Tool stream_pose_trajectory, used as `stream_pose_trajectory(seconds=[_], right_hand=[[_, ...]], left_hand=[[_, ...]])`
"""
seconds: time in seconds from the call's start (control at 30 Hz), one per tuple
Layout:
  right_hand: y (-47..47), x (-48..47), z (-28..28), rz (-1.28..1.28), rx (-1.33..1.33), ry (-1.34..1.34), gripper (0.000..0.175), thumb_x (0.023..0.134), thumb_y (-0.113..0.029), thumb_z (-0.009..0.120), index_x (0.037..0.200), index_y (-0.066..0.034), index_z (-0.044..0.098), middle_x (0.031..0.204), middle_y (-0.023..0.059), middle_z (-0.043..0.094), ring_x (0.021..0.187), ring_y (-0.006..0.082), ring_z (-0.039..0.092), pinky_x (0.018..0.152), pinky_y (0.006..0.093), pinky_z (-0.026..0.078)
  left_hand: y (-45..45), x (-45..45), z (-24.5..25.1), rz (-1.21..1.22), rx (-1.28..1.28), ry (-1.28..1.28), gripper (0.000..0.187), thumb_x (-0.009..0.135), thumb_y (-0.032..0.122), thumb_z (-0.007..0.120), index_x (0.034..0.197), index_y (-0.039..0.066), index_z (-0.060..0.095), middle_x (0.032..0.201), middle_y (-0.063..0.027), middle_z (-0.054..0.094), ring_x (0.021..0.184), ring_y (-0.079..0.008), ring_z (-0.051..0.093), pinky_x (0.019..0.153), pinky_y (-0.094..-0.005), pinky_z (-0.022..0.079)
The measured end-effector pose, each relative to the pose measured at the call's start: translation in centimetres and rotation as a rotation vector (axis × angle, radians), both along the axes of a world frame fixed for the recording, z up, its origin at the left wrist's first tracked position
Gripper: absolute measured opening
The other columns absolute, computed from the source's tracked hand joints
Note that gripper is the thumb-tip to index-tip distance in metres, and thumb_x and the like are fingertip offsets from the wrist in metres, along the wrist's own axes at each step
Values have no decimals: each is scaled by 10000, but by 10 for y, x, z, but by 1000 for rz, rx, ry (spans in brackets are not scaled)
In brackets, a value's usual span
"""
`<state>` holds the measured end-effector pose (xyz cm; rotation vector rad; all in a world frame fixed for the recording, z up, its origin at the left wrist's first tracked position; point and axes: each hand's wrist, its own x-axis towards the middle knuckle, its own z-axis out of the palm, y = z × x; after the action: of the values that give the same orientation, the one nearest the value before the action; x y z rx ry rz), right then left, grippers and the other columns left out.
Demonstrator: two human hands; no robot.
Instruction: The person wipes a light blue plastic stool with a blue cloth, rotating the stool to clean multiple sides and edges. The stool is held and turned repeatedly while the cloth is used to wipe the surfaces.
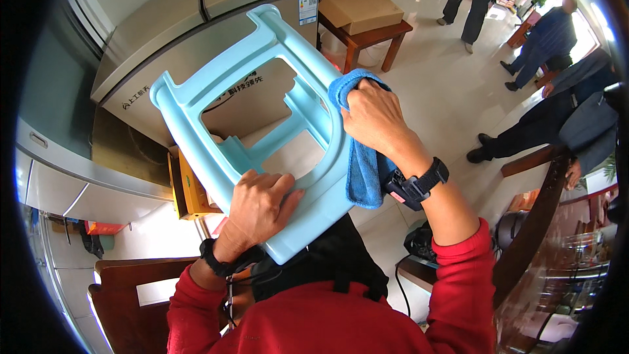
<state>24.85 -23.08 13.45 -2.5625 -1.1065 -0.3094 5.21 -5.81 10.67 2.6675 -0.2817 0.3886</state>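
A light blue plastic stool point(309, 191) is tilted in front of me, its legs pointing away and one open side frame facing up. My left hand point(260, 201) rests over its near left edge, fingers curled on the plastic and thumb spread along the surface. On the right side of the stool, my right hand point(373, 118) clutches a blue terry cloth point(363, 177) against the frame. Part of the cloth wraps over the right edge, and the rest hangs below my fingers. Black straps with small devices circle both of my wrists.
Beyond the stool stand large cardboard-coloured boxes point(162, 24) bearing writing. A cardboard box point(361, 7) sits on a wooden stool point(378, 34). Several people point(540, 39) are at the right. Wooden chair parts point(142, 275) flank me, and a yellow box point(194, 191) lies at left.
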Motion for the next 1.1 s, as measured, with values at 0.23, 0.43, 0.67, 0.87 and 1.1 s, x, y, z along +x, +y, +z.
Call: stream_pose_trajectory(seconds=[0.23,0.43,0.67,0.87,1.1], right_hand=[[-9,-13,2,17,-71,147,127,804,-84,677,840,34,645,960,277,669,845,450,658,772,508,543],[-39,-46,-11,137,56,102,186,786,-42,691,949,17,625,956,236,644,856,439,640,764,500,537],[-22,-124,-37,422,260,83,213,707,-58,621,904,3,674,920,183,637,837,365,644,758,436,550],[-36,-116,-35,202,221,-8,187,698,-68,643,882,-39,666,873,133,619,802,352,629,743,435,540],[-59,-80,-33,12,172,-83,276,688,-36,708,954,16,656,1060,158,596,1072,345,536,856,431,490]], left_hand=[[2,1,0,33,-26,30,202,896,232,694,886,52,603,660,-122,605,598,-319,564,666,-406,401],[4,11,1,45,15,36,223,907,240,677,847,45,587,622,-93,579,602,-319,573,673,-396,412],[5,8,-2,16,4,-8,180,890,211,662,890,41,603,709,-127,616,669,-338,591,676,-417,426],[0,6,0,-3,-7,4,154,888,180,657,903,36,606,711,-130,615,670,-344,587,684,-423,432],[1,11,-1,9,-21,-28,179,889,190,672,889,28,597,693,-128,606,658,-350,580,681,-420,430]])
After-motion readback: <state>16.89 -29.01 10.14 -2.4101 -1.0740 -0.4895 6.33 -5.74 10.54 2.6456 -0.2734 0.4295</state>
